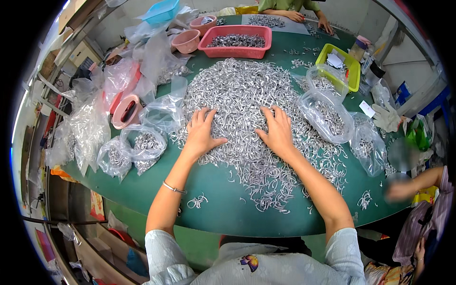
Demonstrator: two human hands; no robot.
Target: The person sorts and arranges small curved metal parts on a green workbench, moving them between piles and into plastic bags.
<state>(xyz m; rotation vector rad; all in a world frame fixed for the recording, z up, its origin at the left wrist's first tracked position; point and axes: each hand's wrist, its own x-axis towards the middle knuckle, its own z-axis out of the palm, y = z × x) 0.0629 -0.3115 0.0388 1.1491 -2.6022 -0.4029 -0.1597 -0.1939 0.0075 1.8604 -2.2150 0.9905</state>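
Heap of small curved silver metal pieces (242,90) covers the middle of the green tabletop (228,219). Left hand (201,136) rests palm down on its left part, fingers spread, thumb inward; right hand (279,135) mirrors it, equally spread. From here I cannot tell whether either grips any pieces. Beyond the heap: rectangular pink plastic basket (233,53), holding small metallic parts.

No legible lettering anywhere.

Silver pieces (237,95), green table (213,218), pink basket (235,52); yellow-green tray (355,78)
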